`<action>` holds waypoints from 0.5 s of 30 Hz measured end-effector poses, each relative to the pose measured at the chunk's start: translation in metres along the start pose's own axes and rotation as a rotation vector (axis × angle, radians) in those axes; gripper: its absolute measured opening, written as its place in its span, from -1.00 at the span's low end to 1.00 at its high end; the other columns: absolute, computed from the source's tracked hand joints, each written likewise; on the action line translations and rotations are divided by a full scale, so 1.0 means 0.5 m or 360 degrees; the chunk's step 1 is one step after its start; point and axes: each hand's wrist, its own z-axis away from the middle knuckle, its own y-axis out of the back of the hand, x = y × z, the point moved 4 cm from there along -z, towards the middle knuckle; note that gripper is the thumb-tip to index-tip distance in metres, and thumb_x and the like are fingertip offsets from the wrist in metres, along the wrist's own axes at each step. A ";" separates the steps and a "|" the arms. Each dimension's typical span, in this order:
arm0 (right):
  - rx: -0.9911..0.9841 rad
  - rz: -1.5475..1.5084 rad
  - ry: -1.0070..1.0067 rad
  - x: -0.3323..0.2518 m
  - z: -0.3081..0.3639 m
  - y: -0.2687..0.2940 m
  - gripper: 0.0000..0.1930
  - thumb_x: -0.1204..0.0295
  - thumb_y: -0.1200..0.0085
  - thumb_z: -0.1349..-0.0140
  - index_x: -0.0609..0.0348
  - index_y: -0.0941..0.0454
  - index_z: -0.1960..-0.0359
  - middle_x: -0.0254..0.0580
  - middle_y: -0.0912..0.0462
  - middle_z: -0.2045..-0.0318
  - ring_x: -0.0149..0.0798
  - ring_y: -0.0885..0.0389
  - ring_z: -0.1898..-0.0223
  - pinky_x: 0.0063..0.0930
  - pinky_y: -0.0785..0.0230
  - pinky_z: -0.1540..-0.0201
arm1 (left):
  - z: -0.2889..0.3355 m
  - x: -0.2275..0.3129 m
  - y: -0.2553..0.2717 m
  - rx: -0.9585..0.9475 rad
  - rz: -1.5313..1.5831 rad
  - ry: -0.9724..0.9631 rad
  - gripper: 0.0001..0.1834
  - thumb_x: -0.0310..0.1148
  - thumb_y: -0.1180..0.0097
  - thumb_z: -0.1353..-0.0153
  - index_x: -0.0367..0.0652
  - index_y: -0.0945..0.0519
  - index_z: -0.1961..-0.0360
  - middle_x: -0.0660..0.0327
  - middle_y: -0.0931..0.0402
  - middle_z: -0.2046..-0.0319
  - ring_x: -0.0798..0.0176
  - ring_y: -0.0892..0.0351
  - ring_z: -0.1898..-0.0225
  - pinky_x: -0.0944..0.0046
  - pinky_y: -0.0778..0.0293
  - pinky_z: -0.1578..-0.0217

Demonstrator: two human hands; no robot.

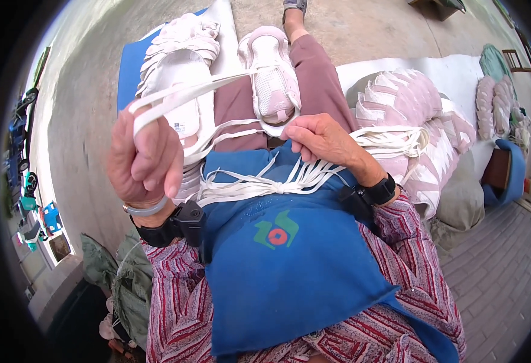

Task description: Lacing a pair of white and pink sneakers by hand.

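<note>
A white and pink shoe upper [273, 81] rests on my lap between my thighs. A flat white shoelace [202, 88] runs taut from its middle to my left hand [144, 157]. My left hand is raised at the left, fingers curled, with the lace looped over them. My right hand [323, 140] is closed at the near end of the upper, thumb and forefinger pinching its pale edge. What lies deeper in that grip is hidden. A knotted bundle of white laces [277, 186] lies across my blue apron [289, 266], below both hands.
Stacked pink and white uppers [181, 45] lie at the left on blue and white sheeting. Another large pile of uppers [398, 100] sits at the right, with more loose laces [392, 142] over it. Beyond it stands a blue chair [507, 172]. Green sacks [129, 290] are at lower left.
</note>
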 end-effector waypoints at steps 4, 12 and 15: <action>0.0086 -0.0949 0.0010 -0.029 0.006 -0.030 -0.64 0.21 0.10 -0.37 0.30 -0.43 0.07 -0.20 -0.56 0.44 -0.40 -0.58 0.51 -0.59 -0.46 0.50 | 0.014 -0.088 -0.066 -0.0376 -0.0823 0.0717 -0.61 -0.26 0.00 -0.31 -0.39 -0.55 0.53 0.17 -0.50 0.70 0.38 -0.39 0.79 0.40 -0.29 0.73; 0.0065 -0.1065 -0.0047 -0.024 -0.027 -0.111 -0.74 0.33 0.01 -0.32 0.24 -0.40 0.08 -0.31 -0.51 0.57 -0.51 -0.42 0.70 -0.64 -0.25 0.71 | 0.056 -0.175 -0.059 -0.0873 -0.0965 0.1508 -0.66 -0.22 0.10 -0.39 -0.21 -0.59 0.39 0.22 -0.52 0.59 0.35 -0.48 0.62 0.34 -0.36 0.57; 0.0199 -0.0858 -0.0071 -0.021 -0.022 -0.079 -0.78 0.33 0.04 -0.33 0.24 -0.48 0.17 -0.39 -0.46 0.62 -0.58 -0.33 0.71 -0.67 -0.14 0.72 | 0.073 -0.191 -0.012 -0.0882 -0.0877 0.1883 -0.65 -0.20 0.13 -0.40 -0.25 -0.57 0.31 0.20 -0.57 0.47 0.35 -0.53 0.52 0.33 -0.44 0.45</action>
